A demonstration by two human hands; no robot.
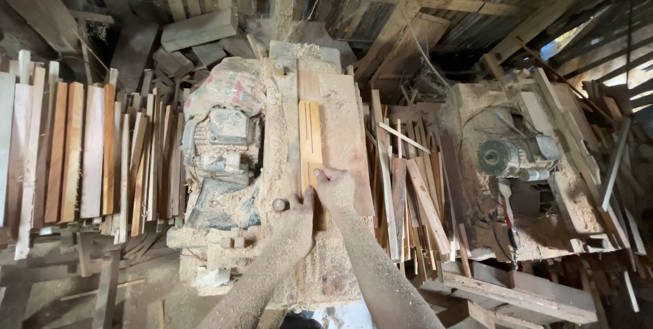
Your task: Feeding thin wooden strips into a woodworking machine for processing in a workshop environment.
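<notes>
While both hands press near end, grooved wood slat (310, 140) lies flat on sawdust-covered saw table (343, 125). Left hand (296, 219) flat, fingers released; right hand (335, 187) clenched on slat end. Slat likely light, stiff, dusty-slick; grip by edges.

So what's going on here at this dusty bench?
A person presses both hands against the near end of a pale grooved wooden strip lying flat on a sawdust-covered machine table. The left hand is at its near left corner and the right hand on its near end. A sawdust-caked motor sits left of the strip, with wooden slats stacked further left.
</notes>
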